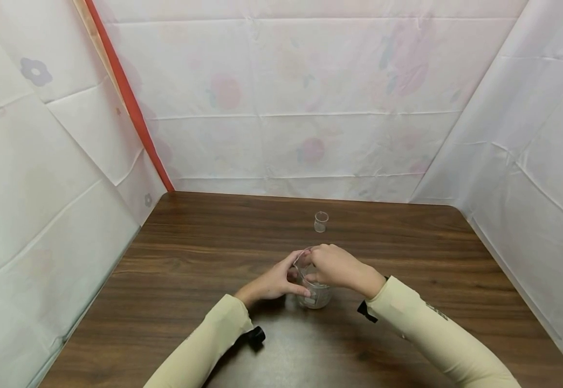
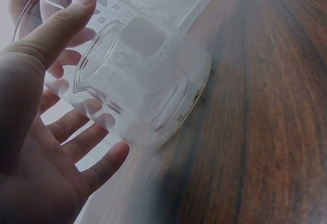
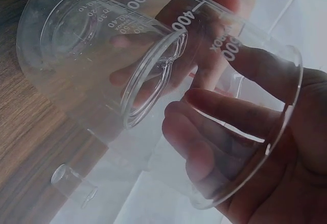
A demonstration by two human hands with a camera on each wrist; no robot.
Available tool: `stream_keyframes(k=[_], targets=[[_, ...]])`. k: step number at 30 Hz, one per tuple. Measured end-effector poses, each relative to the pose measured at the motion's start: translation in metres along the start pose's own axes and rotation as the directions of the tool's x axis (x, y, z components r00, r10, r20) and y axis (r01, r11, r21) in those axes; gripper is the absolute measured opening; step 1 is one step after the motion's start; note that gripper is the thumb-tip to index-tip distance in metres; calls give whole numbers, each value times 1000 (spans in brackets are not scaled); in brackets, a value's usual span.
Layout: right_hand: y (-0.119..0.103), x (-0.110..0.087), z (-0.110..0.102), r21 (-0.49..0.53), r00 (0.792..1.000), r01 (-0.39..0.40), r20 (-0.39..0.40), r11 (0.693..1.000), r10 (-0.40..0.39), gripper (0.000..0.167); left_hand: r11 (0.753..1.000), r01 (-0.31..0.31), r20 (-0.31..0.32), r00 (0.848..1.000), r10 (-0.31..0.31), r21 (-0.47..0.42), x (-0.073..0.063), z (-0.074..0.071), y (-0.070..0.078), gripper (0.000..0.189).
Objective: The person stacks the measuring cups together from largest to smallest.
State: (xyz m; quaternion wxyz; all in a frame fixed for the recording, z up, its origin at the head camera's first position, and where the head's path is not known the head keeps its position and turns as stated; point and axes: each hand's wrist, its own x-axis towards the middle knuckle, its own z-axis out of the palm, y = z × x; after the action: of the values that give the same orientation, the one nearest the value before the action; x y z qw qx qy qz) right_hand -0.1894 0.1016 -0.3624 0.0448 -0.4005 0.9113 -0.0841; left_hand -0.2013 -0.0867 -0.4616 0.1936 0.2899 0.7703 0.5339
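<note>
A large clear glass beaker (image 1: 316,299) with white graduations stands on the table. Inside it, toward the bottom, sits a smaller graduated beaker (image 3: 92,32), its spouted rim facing up the larger one. My left hand (image 1: 274,280) holds the large beaker from the left, thumb on the near side and fingers spread round the far side. From the right, my right hand (image 1: 337,267) reaches in through the large beaker's mouth. Its bent, loose fingers (image 3: 235,112) are just above the inner beaker's rim, with nothing between them.
A third, tiny clear beaker (image 1: 321,222) stands on the brown wood-grain table (image 1: 204,231), beyond the large one. White patterned sheets (image 1: 281,97) hang behind the table and along both sides. A red strip (image 1: 131,102) runs down the back left corner.
</note>
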Motion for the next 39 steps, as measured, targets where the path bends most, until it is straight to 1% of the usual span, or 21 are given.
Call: stream_keyframes(k=[3, 14, 19, 33, 35, 39], targets=[[0, 0, -1, -6, 1000, -12, 1, 1000, 12, 24, 1000, 0, -4, 1000, 0, 10, 0, 0, 0, 90], [-1, -1, -3, 2, 999, -49, 13, 999, 49, 22, 1000, 12, -2, 1000, -12, -6, 0, 0, -2, 90], [-2, -2, -5, 5, 999, -39, 14, 999, 39, 22, 1000, 3, 4, 1000, -3, -18, 1, 1, -4, 91], [1, -2, -3, 13, 1000, 3, -22, 1000, -3, 19, 1000, 17, 5, 1000, -17, -21, 0, 1, -2, 92], [2, -1, -3, 7, 1000, 5, -26, 1000, -4, 18, 1000, 19, 3, 1000, -18, -19, 0, 1, -2, 92], [2, -2, -5, 5, 999, -16, -30, 1000, 16, 18, 1000, 14, 1, 1000, -14, -9, 0, 0, -2, 92]])
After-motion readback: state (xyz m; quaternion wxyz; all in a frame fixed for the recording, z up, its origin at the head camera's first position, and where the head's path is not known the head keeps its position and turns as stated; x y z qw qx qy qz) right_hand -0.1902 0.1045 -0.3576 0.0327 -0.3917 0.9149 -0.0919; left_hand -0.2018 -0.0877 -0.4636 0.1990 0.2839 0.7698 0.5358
